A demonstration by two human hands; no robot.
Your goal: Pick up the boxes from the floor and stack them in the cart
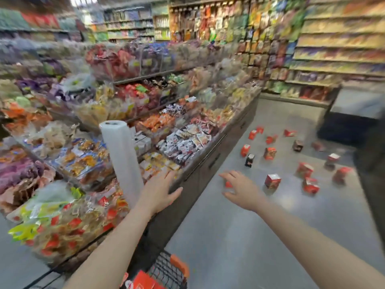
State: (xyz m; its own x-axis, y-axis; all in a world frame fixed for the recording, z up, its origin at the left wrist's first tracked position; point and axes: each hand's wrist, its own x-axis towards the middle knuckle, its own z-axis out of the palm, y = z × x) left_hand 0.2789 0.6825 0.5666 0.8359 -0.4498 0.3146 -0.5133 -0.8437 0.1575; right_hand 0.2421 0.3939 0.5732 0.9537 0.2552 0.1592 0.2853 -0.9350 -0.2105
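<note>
Several small red boxes lie scattered on the grey floor at the right, the nearest (272, 181) just right of my right hand. A dark box (249, 160) stands among them. My right hand (239, 187) reaches forward with fingers spread and holds nothing. A red box (228, 184) shows partly behind its fingers. My left hand (161, 189) is stretched out flat over the edge of the snack display, empty. The cart (166, 272), black wire with an orange corner, sits at the bottom edge under my left arm, with red boxes (143, 281) inside. The frame is blurred.
A long display counter (210, 161) full of snack bags runs along my left. A white roll of plastic bags (120, 155) stands on it. Stocked shelves (333, 49) line the back and right. A dark fixture (350, 124) stands at the far right.
</note>
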